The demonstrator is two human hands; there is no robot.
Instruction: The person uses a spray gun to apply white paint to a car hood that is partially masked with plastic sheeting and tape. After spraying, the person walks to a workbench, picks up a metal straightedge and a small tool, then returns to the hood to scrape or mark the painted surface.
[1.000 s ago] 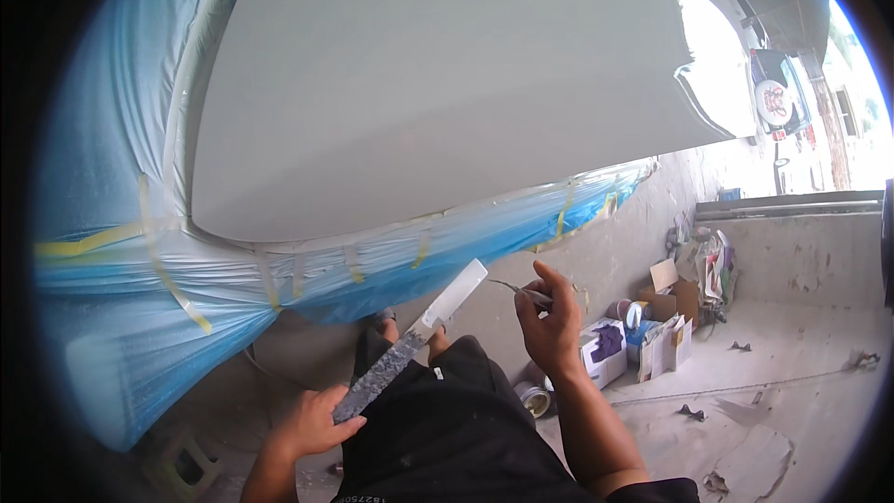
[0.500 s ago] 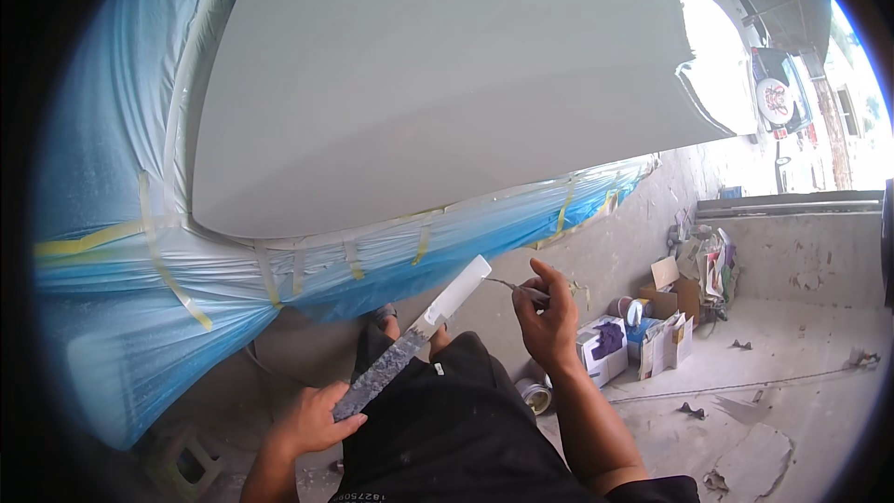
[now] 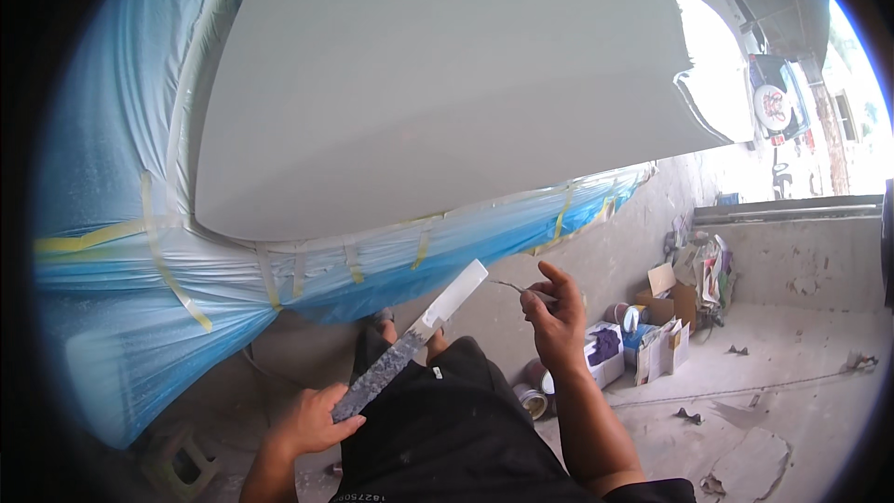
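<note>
My left hand (image 3: 315,419) is closed round the lower end of a long flat strip (image 3: 382,373), its body speckled dark grey and its far end smooth and white. The strip slants up and to the right in front of me. Pinched in my right hand (image 3: 559,324) is a thin tool (image 3: 507,286), whose fine tip reaches close to the strip's white end. Whether they touch, I cannot tell. My fingers hide the rest of the tool. Ahead stands a large smooth light-grey vehicle panel (image 3: 438,93); neither hand is on it.
Blue and white masking film (image 3: 102,317), held with yellow tape (image 3: 168,284), edges the panel. At right are boxes (image 3: 605,368), papers (image 3: 672,349) and a round tin (image 3: 531,402) by my leg. A hollow block (image 3: 182,470) lies lower left; a cord (image 3: 717,389) crosses the floor.
My right hand has turned slightly and moved a little to the right, with the thin tool still pinched. The strip in my left hand has barely shifted.
</note>
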